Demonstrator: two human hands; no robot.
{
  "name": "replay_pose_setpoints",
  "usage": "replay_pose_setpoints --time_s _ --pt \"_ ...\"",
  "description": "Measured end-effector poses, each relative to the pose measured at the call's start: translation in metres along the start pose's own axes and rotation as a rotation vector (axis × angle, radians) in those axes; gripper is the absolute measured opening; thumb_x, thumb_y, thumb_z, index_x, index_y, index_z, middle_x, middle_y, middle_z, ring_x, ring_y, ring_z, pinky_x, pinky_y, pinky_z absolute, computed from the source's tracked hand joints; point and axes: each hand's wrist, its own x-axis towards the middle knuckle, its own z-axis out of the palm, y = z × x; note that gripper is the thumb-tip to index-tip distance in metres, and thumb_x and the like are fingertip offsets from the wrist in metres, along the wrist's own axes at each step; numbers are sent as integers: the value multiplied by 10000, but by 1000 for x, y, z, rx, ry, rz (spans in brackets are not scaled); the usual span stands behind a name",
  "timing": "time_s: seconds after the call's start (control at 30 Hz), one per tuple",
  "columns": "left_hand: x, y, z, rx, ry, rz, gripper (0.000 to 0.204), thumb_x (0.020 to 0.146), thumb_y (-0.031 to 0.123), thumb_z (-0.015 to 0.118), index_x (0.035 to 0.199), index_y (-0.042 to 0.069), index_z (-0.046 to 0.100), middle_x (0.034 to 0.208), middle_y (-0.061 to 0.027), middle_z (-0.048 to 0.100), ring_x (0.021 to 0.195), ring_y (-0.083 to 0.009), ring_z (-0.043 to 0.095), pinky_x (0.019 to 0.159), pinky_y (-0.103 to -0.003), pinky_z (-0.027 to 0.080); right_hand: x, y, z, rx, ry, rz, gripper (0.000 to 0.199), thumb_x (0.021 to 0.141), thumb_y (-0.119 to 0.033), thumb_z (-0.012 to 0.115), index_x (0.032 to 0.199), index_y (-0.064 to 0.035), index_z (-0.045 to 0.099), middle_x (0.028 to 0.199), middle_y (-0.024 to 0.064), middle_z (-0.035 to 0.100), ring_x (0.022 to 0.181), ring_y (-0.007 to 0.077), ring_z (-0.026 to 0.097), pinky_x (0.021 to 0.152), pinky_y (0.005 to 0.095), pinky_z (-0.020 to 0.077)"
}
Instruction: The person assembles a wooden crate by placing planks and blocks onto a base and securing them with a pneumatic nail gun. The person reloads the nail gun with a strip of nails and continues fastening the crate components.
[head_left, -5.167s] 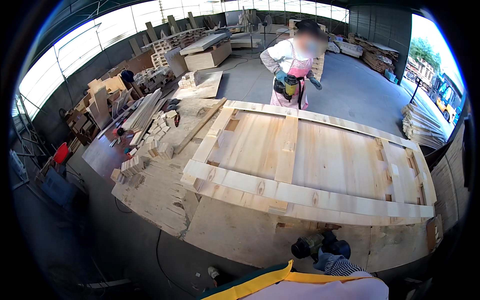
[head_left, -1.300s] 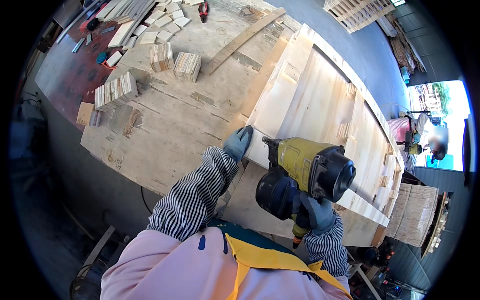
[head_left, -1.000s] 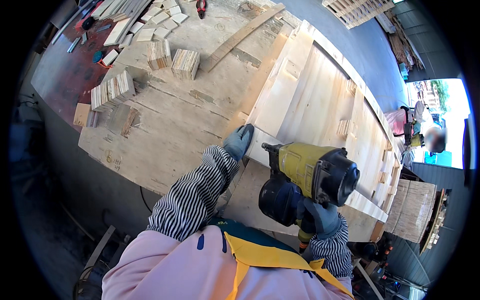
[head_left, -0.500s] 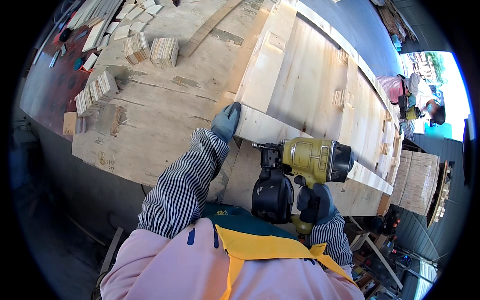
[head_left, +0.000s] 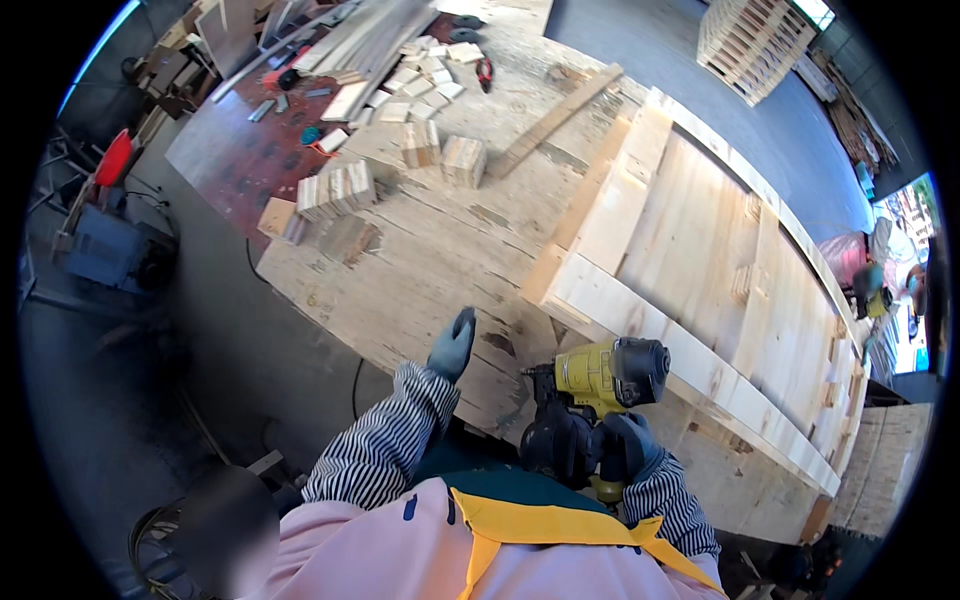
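Observation:
My right hand (head_left: 627, 447), in a grey-blue work glove, is closed around the handle of a yellow and black coil nail gun (head_left: 590, 378). The nail gun lies sideways before my body, its nose pointing left, close to the near edge of a pale wooden crate panel (head_left: 700, 345). That panel has boards framed by battens, with small blocks on it. My left hand (head_left: 453, 345), gloved alike, hovers over the near part of the wooden worktable (head_left: 420, 280), apart from the panel. Its fingers are stretched out and nothing shows in them.
Stacks of small wood blocks (head_left: 338, 192) stand on the table's left part, with loose pieces (head_left: 425, 85) and pliers (head_left: 485, 74) beyond. A long slat (head_left: 555, 120) lies behind. Pallets (head_left: 752, 45) are piled on the far floor. Another person (head_left: 850, 262) works at the far right.
My left hand has come off the panel's corner and moved away from it. The view has swung left, showing more of the table. The nail gun stays in my right hand.

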Motion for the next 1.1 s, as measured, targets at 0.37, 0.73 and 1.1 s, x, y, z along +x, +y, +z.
replay_pose_setpoints --time_s 0.37,0.73,1.1 --pt "-236 -125 -305 547 48 -584 432 928 354 527 1267 90 569 1175 -130 648 1114 -271 599 962 -329 438 149 -12 181 86 -140 64 287 858 -250 646 1027 -31 572 743 105 610 608 232 605 575 358 526" --pt "-270 -187 -658 -476 317 -213 206 952 268 492 828 154 610 612 8 548 480 -167 520 440 -311 424 284 -9 209 -1513 258 -143 460 836 -482 553 1135 -148 655 995 136 683 878 281 642 792 376 499" --pt "-113 80 -506 419 539 -514 362 927 328 540 1107 33 649 971 -149 695 915 -244 655 801 -355 485 252 23 265 -1204 578 -251 363 839 -265 659 1123 -42 623 973 148 687 857 272 668 762 347 530"
